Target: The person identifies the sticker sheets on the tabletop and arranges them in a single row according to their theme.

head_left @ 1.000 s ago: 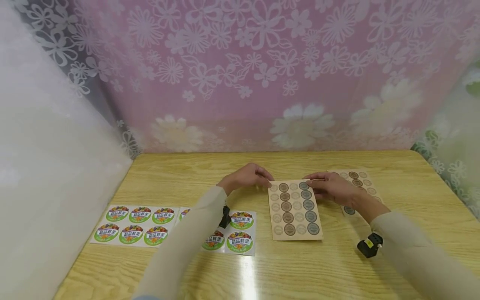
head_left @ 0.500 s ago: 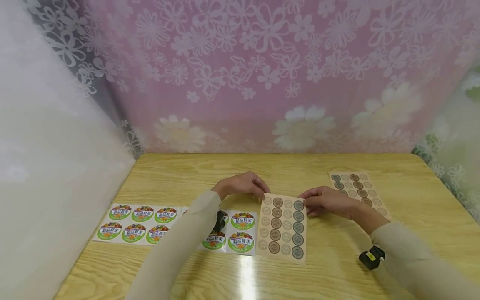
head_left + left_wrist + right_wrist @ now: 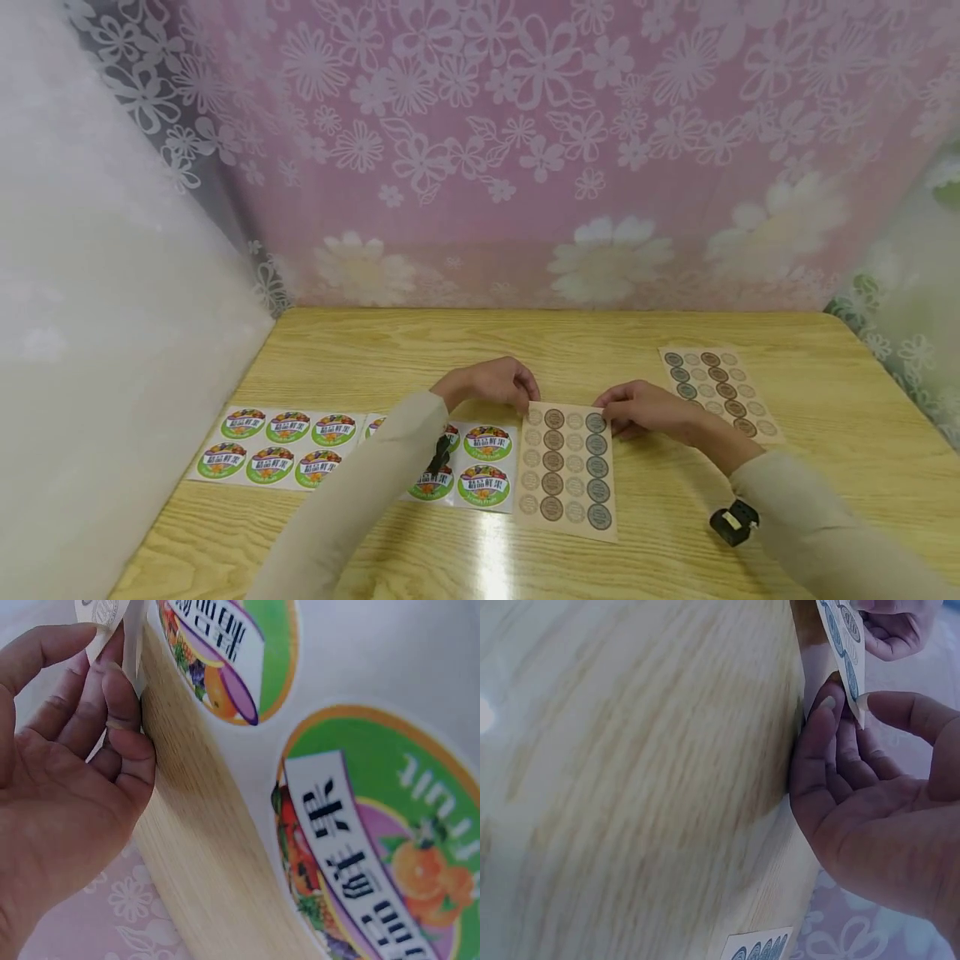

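Left hand (image 3: 504,383), right hand (image 3: 651,410) pinch far corners of brown sheet (image 3: 566,471), fingers curled; fruit stickers (image 3: 484,483) just left, second sheet (image 3: 722,396) farther right.

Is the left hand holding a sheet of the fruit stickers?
No, the left hand pinches a top corner of the beige sticker sheet.

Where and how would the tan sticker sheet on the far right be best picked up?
Probably by a far corner, coming from the far side: the far-right sheet lies flat, its far corners uncovered, while the right wrist hides its near left corner. As it looks thin, a fingertip under and thumb on top should suit, as the right hand pinches the held sheet.
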Action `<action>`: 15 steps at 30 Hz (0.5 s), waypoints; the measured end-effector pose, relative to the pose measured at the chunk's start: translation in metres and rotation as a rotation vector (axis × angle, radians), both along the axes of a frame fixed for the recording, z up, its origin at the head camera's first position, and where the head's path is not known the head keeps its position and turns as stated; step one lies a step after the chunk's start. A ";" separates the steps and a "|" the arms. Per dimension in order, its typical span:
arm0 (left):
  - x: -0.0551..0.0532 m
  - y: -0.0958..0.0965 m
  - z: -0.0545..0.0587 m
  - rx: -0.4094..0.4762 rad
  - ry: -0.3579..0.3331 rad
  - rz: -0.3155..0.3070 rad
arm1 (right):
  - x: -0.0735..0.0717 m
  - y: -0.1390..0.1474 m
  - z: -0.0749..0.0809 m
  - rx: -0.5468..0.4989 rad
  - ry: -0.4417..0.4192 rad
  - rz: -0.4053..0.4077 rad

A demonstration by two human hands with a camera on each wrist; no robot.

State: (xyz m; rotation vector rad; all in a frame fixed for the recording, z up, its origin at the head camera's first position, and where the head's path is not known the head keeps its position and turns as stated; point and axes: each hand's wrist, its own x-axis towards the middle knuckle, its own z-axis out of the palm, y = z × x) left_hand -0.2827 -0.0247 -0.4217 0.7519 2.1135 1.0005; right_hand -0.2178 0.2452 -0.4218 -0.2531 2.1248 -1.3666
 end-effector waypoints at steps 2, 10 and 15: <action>0.002 0.000 0.001 -0.022 0.031 -0.022 | 0.002 -0.003 0.000 0.029 0.027 -0.013; 0.010 0.000 0.002 -0.123 0.165 -0.033 | 0.007 -0.016 -0.004 0.177 0.257 -0.008; 0.013 -0.002 0.003 -0.186 0.252 -0.039 | 0.009 -0.021 -0.004 0.233 0.343 0.004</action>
